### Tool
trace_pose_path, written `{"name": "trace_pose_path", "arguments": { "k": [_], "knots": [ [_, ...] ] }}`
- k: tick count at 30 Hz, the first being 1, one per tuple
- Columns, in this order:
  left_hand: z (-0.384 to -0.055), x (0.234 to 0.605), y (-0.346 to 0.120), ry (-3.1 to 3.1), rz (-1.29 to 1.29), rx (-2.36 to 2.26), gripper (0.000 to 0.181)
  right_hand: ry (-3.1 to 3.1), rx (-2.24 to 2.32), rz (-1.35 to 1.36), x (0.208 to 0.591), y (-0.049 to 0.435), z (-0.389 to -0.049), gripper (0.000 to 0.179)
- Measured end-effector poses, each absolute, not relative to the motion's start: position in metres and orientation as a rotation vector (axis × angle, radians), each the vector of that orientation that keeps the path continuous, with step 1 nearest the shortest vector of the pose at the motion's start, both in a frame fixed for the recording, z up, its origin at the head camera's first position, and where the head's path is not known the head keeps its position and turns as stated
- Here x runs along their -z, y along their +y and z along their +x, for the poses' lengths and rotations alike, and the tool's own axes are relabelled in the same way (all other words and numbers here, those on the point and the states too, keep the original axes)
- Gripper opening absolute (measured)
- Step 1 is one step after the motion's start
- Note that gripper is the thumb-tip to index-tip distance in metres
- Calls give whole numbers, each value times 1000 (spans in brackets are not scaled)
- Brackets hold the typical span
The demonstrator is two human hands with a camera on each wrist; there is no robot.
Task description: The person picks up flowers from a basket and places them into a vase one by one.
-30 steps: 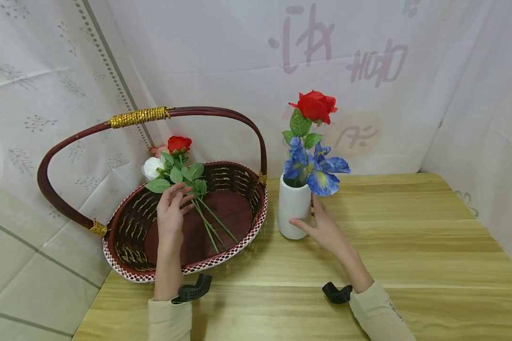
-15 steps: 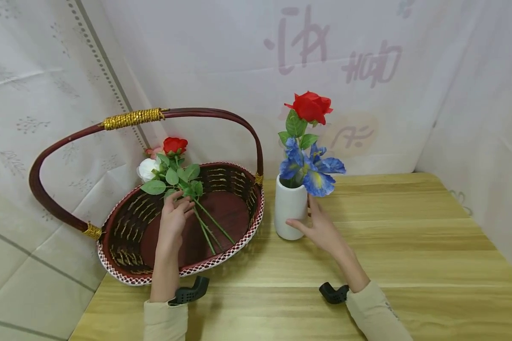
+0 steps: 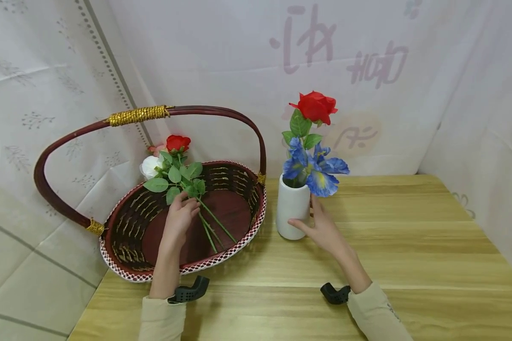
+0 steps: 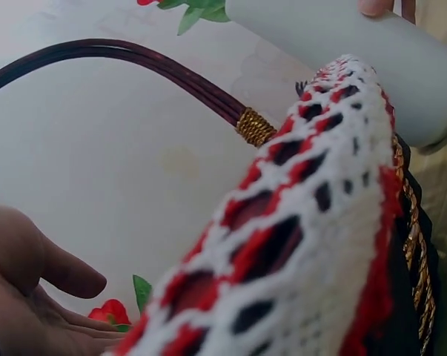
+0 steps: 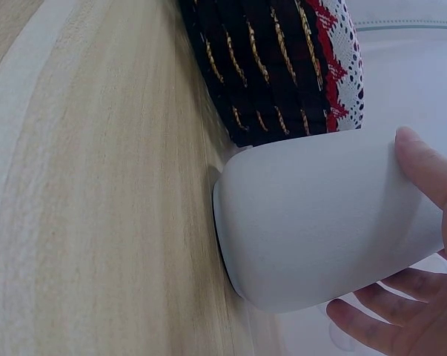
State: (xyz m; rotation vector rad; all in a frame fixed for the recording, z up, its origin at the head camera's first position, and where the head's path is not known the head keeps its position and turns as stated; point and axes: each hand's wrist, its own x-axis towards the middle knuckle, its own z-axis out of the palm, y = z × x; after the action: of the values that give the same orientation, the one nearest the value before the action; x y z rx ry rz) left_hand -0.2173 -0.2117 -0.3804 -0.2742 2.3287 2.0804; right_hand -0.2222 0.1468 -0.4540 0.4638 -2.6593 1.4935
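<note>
Plainly, the basket (image 3: 230,208) holds flowers (image 3: 175,175), the vase (image 3: 293,213) a rose (image 3: 315,107) and iris (image 3: 322,182).

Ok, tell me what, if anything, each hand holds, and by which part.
The right hand holds the white vase by its side, thumb in front. Whether the left hand grips the flower stems cannot be told.

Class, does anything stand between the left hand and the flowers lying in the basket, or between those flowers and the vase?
Nothing visible separates the left hand and flowers. Between flowers and vase stand the basket's right rim and its handle's right side.
</note>
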Motion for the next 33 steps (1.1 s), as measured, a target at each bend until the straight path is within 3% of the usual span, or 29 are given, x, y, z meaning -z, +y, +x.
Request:
{"name": "trace_pose_path", "arguments": {
  "k": [11,33],
  "knots": [
    [-223,379,-210,2228,-221,-2009,67,-2661,-1490,459,454,147,-222,107],
    [-230,376,-205,2222,-365,-2011,77,-2652,-1484,463,454,147,-222,107]
  ]
}}
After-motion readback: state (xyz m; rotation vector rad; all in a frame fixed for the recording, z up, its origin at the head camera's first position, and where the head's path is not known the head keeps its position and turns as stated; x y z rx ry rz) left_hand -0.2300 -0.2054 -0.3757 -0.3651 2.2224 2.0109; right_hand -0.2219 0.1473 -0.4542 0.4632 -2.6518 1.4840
